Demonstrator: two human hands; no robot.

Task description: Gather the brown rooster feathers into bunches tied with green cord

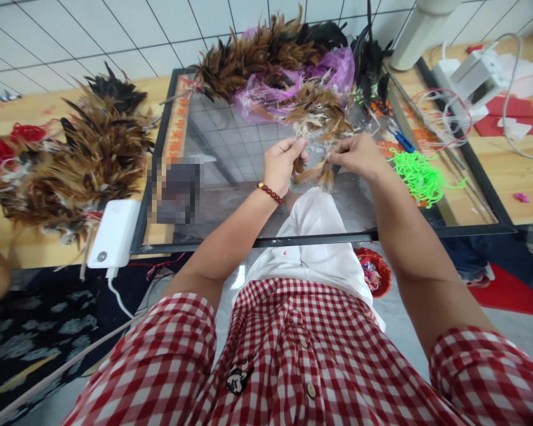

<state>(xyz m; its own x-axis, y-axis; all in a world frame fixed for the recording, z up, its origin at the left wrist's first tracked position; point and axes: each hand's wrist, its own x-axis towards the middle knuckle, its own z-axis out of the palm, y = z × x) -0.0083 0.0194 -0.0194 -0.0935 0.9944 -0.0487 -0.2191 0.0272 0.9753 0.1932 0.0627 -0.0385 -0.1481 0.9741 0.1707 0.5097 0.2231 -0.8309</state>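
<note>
Over the glass tabletop (231, 195), my left hand (285, 160) is closed, thumb against fingers, on a small brown feather bunch (299, 167) that hangs below its fingers. My right hand (355, 155) pinches light brown feathers (322, 173) just to the right of it. A loose pile of brown feathers (320, 109) lies right behind both hands. Behind that, a crumpled purple plastic bag (266, 94) rests against a long bundle of brown and black feathers (244, 56). A beaded bracelet (272, 194) circles my left wrist.
Bright green cords (417, 176) and a blue-handled cutter (402, 139) lie to the right. White power strips (477, 77) with cables stand at the far right. On the left are another feather bundle (102, 148) and a white power bank (114, 234). A red basket (375, 272) sits below the table.
</note>
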